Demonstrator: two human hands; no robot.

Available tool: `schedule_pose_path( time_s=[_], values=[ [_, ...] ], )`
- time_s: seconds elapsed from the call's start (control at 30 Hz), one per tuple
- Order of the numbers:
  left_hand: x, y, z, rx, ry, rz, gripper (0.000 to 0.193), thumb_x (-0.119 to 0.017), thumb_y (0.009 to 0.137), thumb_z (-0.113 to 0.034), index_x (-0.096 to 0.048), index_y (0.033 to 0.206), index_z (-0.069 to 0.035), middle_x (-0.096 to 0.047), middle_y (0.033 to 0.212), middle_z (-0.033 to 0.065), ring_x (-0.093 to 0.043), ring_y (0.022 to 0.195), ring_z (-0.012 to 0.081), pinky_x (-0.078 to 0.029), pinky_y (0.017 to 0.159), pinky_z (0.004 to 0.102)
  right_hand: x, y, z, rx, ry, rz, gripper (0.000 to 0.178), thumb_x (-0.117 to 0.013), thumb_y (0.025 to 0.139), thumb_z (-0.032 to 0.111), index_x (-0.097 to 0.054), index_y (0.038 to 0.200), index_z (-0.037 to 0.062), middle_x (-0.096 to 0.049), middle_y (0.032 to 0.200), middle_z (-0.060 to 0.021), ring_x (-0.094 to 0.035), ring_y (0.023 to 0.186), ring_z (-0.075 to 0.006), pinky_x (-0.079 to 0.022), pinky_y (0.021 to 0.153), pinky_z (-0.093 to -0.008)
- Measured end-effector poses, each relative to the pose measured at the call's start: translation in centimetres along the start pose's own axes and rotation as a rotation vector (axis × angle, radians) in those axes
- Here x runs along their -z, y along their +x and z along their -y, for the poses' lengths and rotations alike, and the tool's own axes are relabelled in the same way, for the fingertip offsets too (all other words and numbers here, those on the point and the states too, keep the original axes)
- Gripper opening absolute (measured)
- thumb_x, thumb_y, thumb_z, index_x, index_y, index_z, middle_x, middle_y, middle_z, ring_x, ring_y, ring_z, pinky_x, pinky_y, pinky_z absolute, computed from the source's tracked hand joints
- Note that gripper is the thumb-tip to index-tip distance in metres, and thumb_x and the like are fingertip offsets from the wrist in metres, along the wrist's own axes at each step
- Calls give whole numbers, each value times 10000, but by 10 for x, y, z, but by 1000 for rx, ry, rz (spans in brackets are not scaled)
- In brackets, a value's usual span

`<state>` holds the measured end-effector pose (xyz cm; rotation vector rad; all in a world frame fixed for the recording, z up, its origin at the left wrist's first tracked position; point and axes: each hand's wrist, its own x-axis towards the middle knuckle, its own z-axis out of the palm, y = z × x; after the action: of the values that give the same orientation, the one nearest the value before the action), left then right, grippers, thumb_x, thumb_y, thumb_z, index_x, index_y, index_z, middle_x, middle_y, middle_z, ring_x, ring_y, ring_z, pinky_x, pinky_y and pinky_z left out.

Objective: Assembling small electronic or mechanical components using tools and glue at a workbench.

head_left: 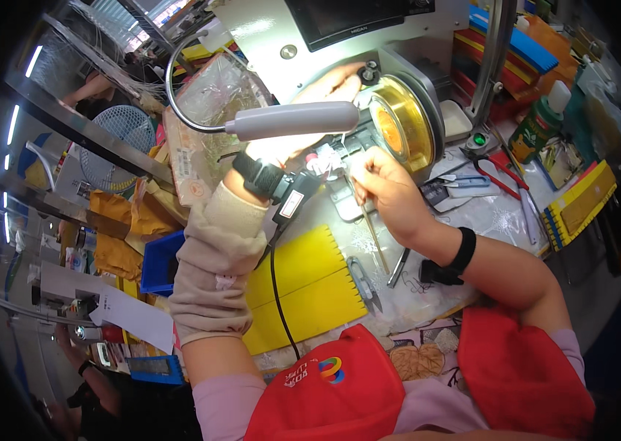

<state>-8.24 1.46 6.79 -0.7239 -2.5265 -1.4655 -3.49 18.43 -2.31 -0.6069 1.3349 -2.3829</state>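
Observation:
Under a grey lamp head (296,120) on a bent metal neck, both my hands are at a bench machine (413,114) with a clear yellow, spool-like disc (419,140). My left hand (325,87) reaches up behind the lamp, its fingertips at a black knob (369,72); glare and the lamp hide part of it. Closed in a pinch, my right hand (391,189) is beside a small metal part (334,163) with white and pink bits. What its fingertips hold is too small to make out. A thin rod (377,242) slants down below that hand.
Yellow corrugated sheets (299,287) lie before me, with thread snips (364,285) and a dark pen-like tool (399,267) nearby. Red-handled pliers (498,176) and a green bottle (538,125) are right. A blue bin (161,262) stands left. Another person's arm (101,386) shows lower left.

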Motion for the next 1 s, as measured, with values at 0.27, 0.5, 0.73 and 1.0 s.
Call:
schedule_pose_path(
  time_s=[0.27, 0.5, 0.73, 1.0],
  values=[
    [17, -39, 12, 324, -480, 112, 300, -595, 966, -148, -598, 1220, 12, -680, 1096, 107, -612, 855, 112, -492, 658, 209, 15, 22, -15, -265, 39, -3, 100, -540, 953, 136, -527, 882, 68, -530, 715, -28, -512, 631, -119, -437, 619, -265],
    [4, -36, 22, 319, -605, 297, 216, -567, 977, -181, -634, 1087, -8, -635, 887, 13, -563, 780, 77, -446, 633, 206, 8, 34, -11, -229, -62, -123, 86, -550, 1000, 180, -536, 995, 95, -496, 764, 3, -489, 650, -79, -437, 610, -228],
    [17, -46, 5, 3, 275, 156, 166, -559, 931, -87, -600, 1065, 2, -587, 932, 61, -580, 885, 177, -478, 786, 303, 4, 12, 7, -316, -132, 1, 169, -504, 990, 181, -501, 1081, 39, -539, 835, -43, -535, 663, -105, -457, 577, -253],
    [11, -74, -11, -452, 1094, -347, 231, -526, 930, -34, -596, 1142, 24, -607, 1048, 113, -567, 924, 245, -464, 844, 337, 46, -33, 16, 593, -1511, 659, 118, -581, 825, 146, -611, 935, 114, -556, 912, -64, -577, 890, -239, -472, 714, -349]
  ],
)
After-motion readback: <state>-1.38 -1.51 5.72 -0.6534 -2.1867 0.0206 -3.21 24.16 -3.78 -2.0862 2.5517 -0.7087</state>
